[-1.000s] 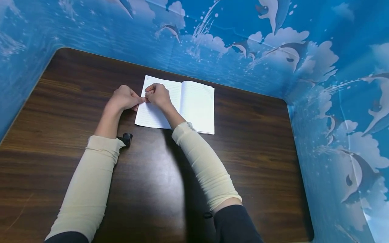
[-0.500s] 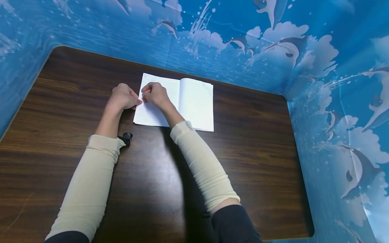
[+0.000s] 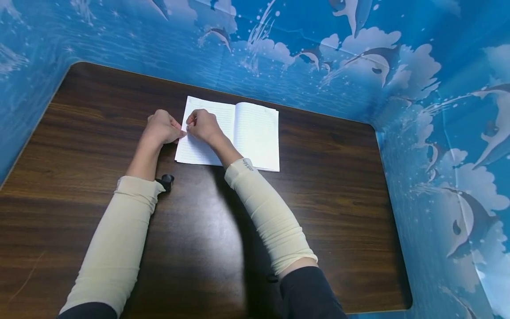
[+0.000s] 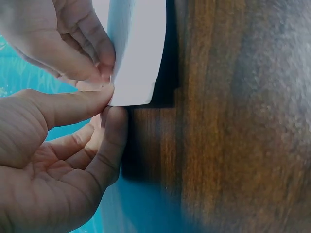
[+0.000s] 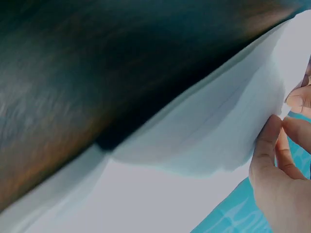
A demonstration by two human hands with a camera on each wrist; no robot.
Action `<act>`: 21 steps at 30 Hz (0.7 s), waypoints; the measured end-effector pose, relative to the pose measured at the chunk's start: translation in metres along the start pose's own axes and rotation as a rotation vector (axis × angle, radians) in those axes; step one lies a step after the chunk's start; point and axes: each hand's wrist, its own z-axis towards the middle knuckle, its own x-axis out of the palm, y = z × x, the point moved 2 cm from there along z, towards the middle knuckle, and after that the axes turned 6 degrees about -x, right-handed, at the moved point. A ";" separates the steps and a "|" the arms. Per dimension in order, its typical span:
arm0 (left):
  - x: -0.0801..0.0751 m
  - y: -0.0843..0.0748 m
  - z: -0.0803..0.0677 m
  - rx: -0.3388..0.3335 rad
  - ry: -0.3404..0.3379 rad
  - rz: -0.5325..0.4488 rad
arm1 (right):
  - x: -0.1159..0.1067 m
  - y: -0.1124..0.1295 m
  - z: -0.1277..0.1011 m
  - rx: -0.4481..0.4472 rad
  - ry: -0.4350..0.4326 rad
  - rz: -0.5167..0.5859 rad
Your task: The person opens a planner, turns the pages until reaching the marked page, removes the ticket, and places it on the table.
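An open notebook (image 3: 256,137) with white lined pages lies near the far edge of the wooden table. At its left edge, my left hand (image 3: 162,126) pinches the page border between thumb and index finger. My right hand (image 3: 205,126) reaches over the left page, its thumb and fingertips drawn together at the same border. Seen from the left wrist, both sets of fingertips nearly meet at the edge of the page (image 4: 136,58). From the right wrist, the right hand (image 5: 279,160) pinches the paper edge while a page (image 5: 209,131) bows up beside it.
The dark wooden table (image 3: 326,212) stretches around the notebook on all sides. A blue curtain (image 3: 279,53) printed with dolphins and clouds hangs along the back and right sides. A small black device (image 3: 166,180) sits on the left wrist.
Both hands stay at the left edge of the notebook, with only slight finger movement by the right hand. The head view has shifted a little.
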 end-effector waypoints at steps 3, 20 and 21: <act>0.002 0.001 0.000 -0.007 0.007 -0.008 | -0.007 -0.003 -0.002 0.010 0.024 -0.038; -0.001 -0.001 -0.005 -0.011 0.006 0.039 | -0.099 -0.061 -0.018 0.253 -0.072 -0.041; -0.001 -0.002 -0.006 -0.008 0.007 0.039 | -0.107 -0.064 -0.020 0.263 -0.070 -0.039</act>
